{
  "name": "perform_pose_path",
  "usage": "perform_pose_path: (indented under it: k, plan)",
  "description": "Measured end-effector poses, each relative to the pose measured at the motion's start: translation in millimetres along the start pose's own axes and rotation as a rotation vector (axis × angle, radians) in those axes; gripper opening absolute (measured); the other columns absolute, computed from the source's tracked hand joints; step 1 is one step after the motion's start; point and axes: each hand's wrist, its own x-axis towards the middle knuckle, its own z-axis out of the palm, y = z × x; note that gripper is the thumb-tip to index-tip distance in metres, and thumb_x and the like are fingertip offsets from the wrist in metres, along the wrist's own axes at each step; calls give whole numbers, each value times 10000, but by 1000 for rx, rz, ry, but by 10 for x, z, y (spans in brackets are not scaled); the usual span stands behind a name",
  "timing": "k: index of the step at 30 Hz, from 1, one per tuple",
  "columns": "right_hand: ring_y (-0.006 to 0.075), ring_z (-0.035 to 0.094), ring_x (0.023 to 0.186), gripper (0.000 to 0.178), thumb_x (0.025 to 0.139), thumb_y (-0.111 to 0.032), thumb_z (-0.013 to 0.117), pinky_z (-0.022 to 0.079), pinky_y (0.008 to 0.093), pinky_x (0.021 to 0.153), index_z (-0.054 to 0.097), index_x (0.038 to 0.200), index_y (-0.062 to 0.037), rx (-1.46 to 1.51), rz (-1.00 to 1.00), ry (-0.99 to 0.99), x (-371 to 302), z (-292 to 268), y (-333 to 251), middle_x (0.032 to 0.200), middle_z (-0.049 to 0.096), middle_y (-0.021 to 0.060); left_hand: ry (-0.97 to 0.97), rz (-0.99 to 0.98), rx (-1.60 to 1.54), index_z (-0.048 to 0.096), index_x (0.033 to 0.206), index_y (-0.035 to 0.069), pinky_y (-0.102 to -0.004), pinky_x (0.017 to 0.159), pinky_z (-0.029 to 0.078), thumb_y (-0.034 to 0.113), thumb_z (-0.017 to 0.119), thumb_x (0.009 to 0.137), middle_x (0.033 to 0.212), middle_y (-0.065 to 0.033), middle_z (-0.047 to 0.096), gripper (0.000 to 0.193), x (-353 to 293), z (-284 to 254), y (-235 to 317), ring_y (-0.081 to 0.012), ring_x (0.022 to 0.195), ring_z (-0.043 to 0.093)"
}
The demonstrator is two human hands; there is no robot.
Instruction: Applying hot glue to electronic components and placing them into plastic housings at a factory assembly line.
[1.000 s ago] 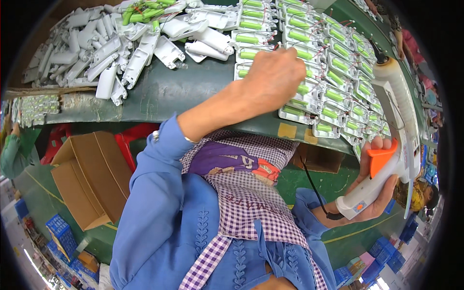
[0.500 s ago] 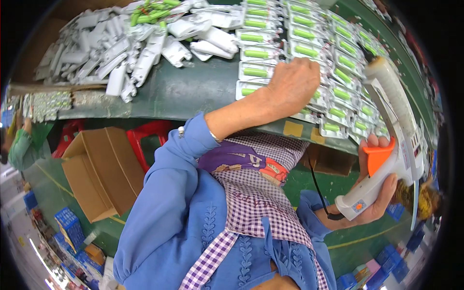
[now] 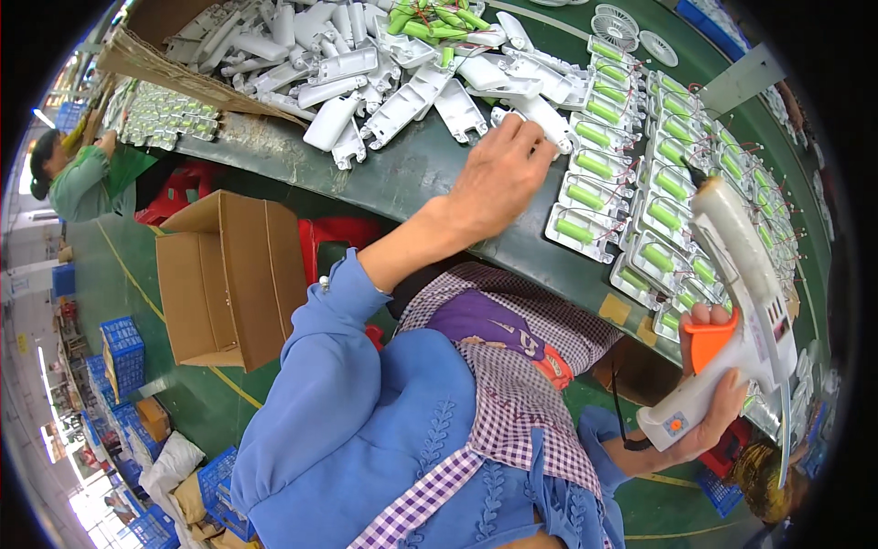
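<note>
My left hand [image 3: 498, 178] reaches over the table, its bent fingers closed on the edge of a white plastic casing [image 3: 541, 121] beside the loose pile [image 3: 347, 64]. My right hand [image 3: 709, 403] is wrapped round the handle of a white hot glue gun [image 3: 745, 302] with an orange trigger [image 3: 712, 340]. Its dark nozzle points up and away, over rows of white casings [image 3: 660, 215]. Each row casing holds a green cylindrical battery [image 3: 576, 231] with thin red wires. A clear glue stick [image 3: 786, 425] sticks out of the gun's rear.
A bunch of green batteries [image 3: 434, 20] lies on the far pile. An open cardboard box [image 3: 229, 284] stands left on the green floor, by a red stool [image 3: 334, 242]. White round grilles [image 3: 617, 27] lie at the far side. Another person [image 3: 87, 178] sits far left.
My left hand has moved left, from above the battery rows to a white casing by the pile. The whole view has shifted; my right hand still grips the glue gun.
</note>
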Motion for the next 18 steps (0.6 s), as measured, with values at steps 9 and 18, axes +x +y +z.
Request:
perform_pose_path:
  k: [9, 18]
  plan:
    - [455, 603, 1086, 589, 939, -177, 470, 504, 538, 950, 276, 1379, 163, -17, 26, -74, 5, 260, 21, 1207, 536, 356, -113, 280, 316, 601, 1093, 37, -336, 787, 394, 137, 579, 806, 1066, -83, 582, 304, 316, 216, -160, -211, 1010, 512]
    - [444, 619, 1062, 598, 939, -172, 479, 512, 531, 941, 266, 1389, 159, -20, 59, -47, -20, 367, 41, 1195, 545, 355, 80, 390, 227, 571, 948, 33, -319, 743, 499, 135, 611, 734, 988, -80, 543, 240, 268, -175, -397, -227, 906, 529]
